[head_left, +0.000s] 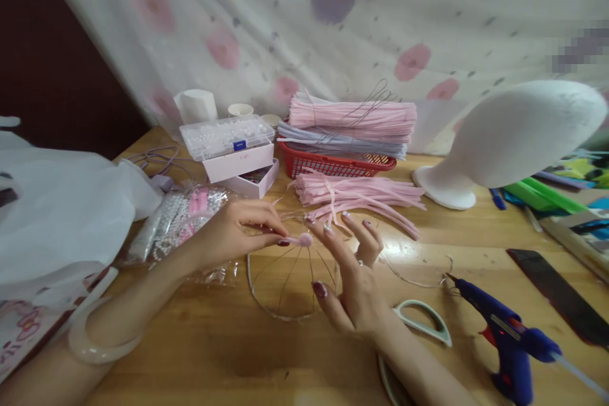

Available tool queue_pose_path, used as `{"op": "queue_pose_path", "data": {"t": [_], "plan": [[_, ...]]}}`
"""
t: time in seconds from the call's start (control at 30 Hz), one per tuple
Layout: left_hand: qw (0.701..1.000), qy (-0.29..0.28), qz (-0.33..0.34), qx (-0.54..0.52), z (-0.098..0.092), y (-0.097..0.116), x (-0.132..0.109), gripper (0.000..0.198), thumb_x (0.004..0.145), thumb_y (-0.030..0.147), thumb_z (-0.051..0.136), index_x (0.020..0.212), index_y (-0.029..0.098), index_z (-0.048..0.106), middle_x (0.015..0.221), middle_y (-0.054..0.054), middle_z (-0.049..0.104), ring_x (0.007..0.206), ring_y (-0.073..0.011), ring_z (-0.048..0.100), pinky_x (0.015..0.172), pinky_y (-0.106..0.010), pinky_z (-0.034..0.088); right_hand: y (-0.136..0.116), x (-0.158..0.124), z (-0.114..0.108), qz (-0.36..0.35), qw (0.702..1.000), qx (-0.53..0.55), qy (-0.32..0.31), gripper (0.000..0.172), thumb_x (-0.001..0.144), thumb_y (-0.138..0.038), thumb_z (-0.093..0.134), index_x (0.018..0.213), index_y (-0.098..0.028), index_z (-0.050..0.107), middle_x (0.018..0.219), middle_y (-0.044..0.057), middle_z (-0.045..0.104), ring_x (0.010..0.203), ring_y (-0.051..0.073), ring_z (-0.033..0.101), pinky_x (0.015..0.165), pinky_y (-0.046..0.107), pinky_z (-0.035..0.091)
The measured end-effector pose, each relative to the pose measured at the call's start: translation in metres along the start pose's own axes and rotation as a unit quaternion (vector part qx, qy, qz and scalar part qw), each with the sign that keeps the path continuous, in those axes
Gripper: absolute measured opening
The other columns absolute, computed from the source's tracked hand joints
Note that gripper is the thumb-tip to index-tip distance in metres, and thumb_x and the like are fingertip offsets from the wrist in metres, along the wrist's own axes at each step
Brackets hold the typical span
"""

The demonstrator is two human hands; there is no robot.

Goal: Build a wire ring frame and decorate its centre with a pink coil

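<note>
A round wire frame [280, 317] with thin spokes stands over the table in front of me. Near the meeting point of the spokes is a small pink fuzzy ball [305, 240] with a short pink stem. My left hand [245, 228] pinches that stem between thumb and fingertips, coming in from the left. Just right of the ball, my right hand [354, 273] has its fingers spread, with the fingertips close to the wires; nothing is gripped in it. Part of the frame's right side is hidden behind this hand.
Pink stems [352, 193] lie before a red basket [333, 165] of more stems. A white foam head [518, 133], blue glue gun [504, 330], black strip [556, 292] and green-handled scissors [445, 333] are at right. Left are bagged beads [166, 228] and a bead box [228, 136].
</note>
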State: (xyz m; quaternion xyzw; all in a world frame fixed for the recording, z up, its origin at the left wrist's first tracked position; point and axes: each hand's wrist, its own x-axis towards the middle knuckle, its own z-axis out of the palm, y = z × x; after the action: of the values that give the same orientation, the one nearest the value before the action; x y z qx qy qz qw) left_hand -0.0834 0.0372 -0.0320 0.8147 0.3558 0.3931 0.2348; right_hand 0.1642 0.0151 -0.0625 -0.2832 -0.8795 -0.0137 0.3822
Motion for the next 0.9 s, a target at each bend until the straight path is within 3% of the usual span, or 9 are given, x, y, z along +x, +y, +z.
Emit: {"op": "queue_pose_path", "data": {"t": [0.23,0.47,0.67,0.8,0.9], "plan": [[1.0,0.006,0.014,-0.005,0.002,-0.004,0.001,0.009,0.091,0.02,0.072,0.086,0.019,0.079,0.08,-0.003,0.078,0.072,-0.0135,0.071,0.066,-0.024,0.054,0.001,-0.003,0.01,-0.027,0.998,-0.042,-0.038,0.077,0.094,-0.02,0.048,0.163,-0.02,0.016,0.132,0.002,0.07,0.148,0.027,0.028,0.123,0.049,-0.001],[1.0,0.005,-0.02,0.003,0.002,-0.003,-0.001,0.008,0.09,0.02,0.071,0.087,0.019,0.078,0.081,-0.002,0.077,0.072,-0.0138,0.07,0.063,-0.023,0.054,0.002,-0.008,0.009,0.009,1.0,0.009,-0.008,0.073,0.096,-0.02,0.043,0.163,-0.019,0.012,0.148,0.008,0.056,0.153,0.03,0.019,0.12,0.054,0.016],[1.0,0.005,-0.005,-0.005,0.004,-0.005,-0.002,0.008,0.09,0.02,0.071,0.086,0.018,0.078,0.081,-0.002,0.076,0.072,-0.0135,0.07,0.065,-0.023,0.053,-0.002,-0.007,0.011,0.005,1.0,0.002,-0.018,0.072,0.096,-0.02,0.046,0.162,-0.019,0.016,0.135,0.007,0.066,0.141,0.031,0.032,0.119,0.054,0.015],[1.0,0.006,-0.003,-0.006,0.005,-0.007,-0.002,0.007,0.089,0.019,0.072,0.085,0.018,0.078,0.082,-0.002,0.076,0.072,-0.0135,0.07,0.066,-0.023,0.053,-0.003,-0.006,0.013,0.014,0.999,0.01,-0.027,0.068,0.096,-0.018,0.047,0.159,-0.02,0.023,0.136,0.007,0.065,0.139,0.031,0.034,0.119,0.055,0.016],[1.0,0.006,-0.005,-0.013,0.005,-0.007,-0.001,0.008,0.09,0.019,0.071,0.086,0.018,0.078,0.081,-0.002,0.076,0.071,-0.0135,0.069,0.064,-0.023,0.052,-0.003,-0.008,0.012,0.047,0.998,0.047,-0.024,0.068,0.097,-0.019,0.046,0.16,-0.022,0.021,0.136,0.006,0.065,0.144,0.031,0.031,0.117,0.057,0.023]]}}
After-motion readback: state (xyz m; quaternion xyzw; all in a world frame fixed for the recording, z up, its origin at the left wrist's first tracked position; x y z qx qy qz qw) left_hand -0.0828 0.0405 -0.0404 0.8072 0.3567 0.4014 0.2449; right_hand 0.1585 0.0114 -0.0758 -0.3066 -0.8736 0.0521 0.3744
